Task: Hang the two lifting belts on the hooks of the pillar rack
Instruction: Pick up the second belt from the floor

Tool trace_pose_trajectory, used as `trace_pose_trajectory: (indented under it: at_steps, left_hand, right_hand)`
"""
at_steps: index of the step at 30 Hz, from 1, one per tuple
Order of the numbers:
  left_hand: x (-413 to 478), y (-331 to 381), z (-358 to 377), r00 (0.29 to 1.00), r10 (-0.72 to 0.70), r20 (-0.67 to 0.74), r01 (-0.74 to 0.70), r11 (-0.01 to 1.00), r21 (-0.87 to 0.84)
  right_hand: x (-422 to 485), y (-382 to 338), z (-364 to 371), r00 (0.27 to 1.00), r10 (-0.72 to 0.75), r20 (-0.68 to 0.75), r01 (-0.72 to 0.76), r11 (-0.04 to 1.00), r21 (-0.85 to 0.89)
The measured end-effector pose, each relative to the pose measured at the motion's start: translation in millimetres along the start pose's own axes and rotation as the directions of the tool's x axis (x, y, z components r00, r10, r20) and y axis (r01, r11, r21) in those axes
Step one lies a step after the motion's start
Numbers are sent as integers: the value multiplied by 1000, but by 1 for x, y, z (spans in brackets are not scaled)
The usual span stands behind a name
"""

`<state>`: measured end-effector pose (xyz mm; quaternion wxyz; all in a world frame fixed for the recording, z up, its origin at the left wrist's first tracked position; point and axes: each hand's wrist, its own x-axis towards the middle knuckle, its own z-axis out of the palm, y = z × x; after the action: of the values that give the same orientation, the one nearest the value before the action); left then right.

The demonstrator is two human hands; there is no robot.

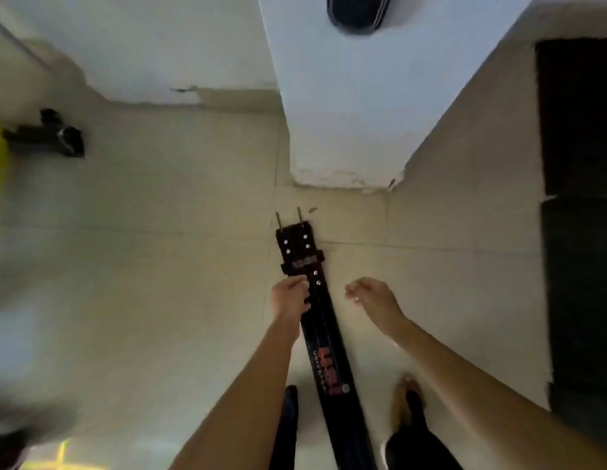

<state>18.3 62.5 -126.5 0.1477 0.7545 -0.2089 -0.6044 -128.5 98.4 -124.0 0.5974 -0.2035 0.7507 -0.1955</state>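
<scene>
Left hand (290,296) grips a black belt (324,347) near its buckle end, held out over the floor (166,249) before the pillar (346,106); my right hand (371,296) hovers loose, holding nothing. One dark belt-like loop (358,11) seems already up; this one remains unhung.

One marking found — on the black lifting belt (324,337), below the buckle end: large red block letters, apparently "USI", blurred. Beside them runs a line of small white lettering beginning "UNIV" — remainder illegible. No other text readable.
</scene>
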Motion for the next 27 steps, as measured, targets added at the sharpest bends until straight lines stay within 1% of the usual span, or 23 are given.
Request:
trace_pose_trajectory:
  at_steps: [1, 2, 4, 6, 8, 9, 11, 12, 14, 16, 19, 21, 23, 25, 27]
  left_hand:
    - [41, -25, 3, 1000, -19, -16, 19, 999, 34]
    - [84, -46, 4, 999, -8, -33, 11, 997, 81]
    - [156, -68, 7, 994, 77, -76, -62, 981, 186]
    - [224, -75, 18, 975, 164, -151, -124, 961, 247]
    - [269, -71, 25, 962, 200, -188, -154, 961, 232]
    - [283, -70, 26, 965, 191, -180, -149, 964, 221]
    - [290, -69, 21, 983, 128, -129, -108, 983, 150]
    - [280, -71, 16, 993, 86, -76, -79, 992, 96]
    - [239, -70, 9, 1000, 30, 4, -30, 999, 22]
    - [175, -63, 2, 998, 47, 40, -44, 997, -67]
    - [43, -32, -12, 994, 94, 63, -87, 990, -113]
    - [-63, 4, -33, 988, 94, 126, -80, 990, -116]
    - [-162, 40, -56, 971, 142, 192, -122, 986, -113]
    - [-256, 77, -83, 946, 225, 233, -206, 973, -106]
    - [-335, 113, -105, 907, 326, 266, -304, 945, -122]
  right_hand:
    - [41, 24, 21, 1000, -7, 29, 8, 999, -35]
    - [82, 42, 40, 999, -36, 25, 37, 998, -54]
    - [152, 57, 70, 995, -98, 4, 98, 994, -55]
    - [214, 67, 89, 996, -84, -23, 85, 996, 7]
    - [252, 70, 106, 999, -34, 15, 33, 996, 86]
    - [262, 74, 112, 999, -26, 45, 20, 992, 122]
    - [257, 76, 113, 995, -22, 93, 5, 984, 180]
    - [242, 74, 111, 993, -34, 112, 7, 972, 234]
    - [196, 69, 100, 986, -44, 160, -6, 954, 301]
    - [134, 59, 82, 984, -57, 168, 1, 949, 317]
    - [18, 29, 43, 992, -66, 106, 33, 956, 293]
    - [-79, -7, 15, 997, -73, 22, 63, 952, 298]
    - [-173, -46, -7, 992, -111, -67, 127, 941, 314]
    - [-264, -85, -28, 974, -188, -124, 218, 921, 323]
    - [-334, -121, -47, 942, -295, -160, 333, 880, 338]
